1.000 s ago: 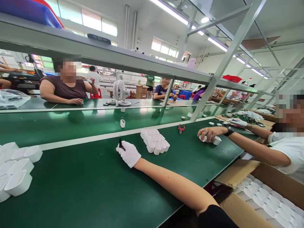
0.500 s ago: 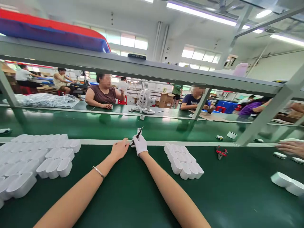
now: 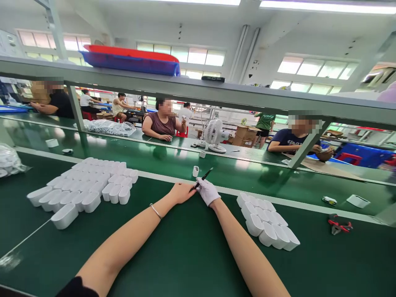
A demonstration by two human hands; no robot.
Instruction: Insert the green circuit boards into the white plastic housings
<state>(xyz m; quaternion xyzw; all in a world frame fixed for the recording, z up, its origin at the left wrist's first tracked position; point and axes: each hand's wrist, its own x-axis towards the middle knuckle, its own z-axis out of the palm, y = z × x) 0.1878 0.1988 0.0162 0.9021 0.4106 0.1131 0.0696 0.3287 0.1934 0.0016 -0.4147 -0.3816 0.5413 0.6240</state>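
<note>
My right hand (image 3: 208,192), in a white glove, is closed round a slim black pen-like tool (image 3: 204,177) whose thin tip points up and to the right. My bare left hand (image 3: 183,193), a silver bracelet at its wrist, meets the glove near the tool's lower end. Its fingers are drawn together, and what they pinch is hidden. Just beyond both hands a small white part (image 3: 196,171) stands on the green surface. Rows of white oval cups (image 3: 269,235) lie right of my right hand; a larger group of such cups (image 3: 89,200) is to the left.
Red-handled pliers (image 3: 339,226) lie at the right. A white fan (image 3: 213,134) and two seated co-workers are across the bench. Overhead runs a shelf (image 3: 253,93) carrying red and blue trays (image 3: 133,62). A slanting post (image 3: 311,144) supports it. Clear bags (image 3: 10,161) sit far left.
The view has turned left, so the cups, pliers and hands appear farther right. Both hands stay together, and the black tool remains in the gloved hand.
</note>
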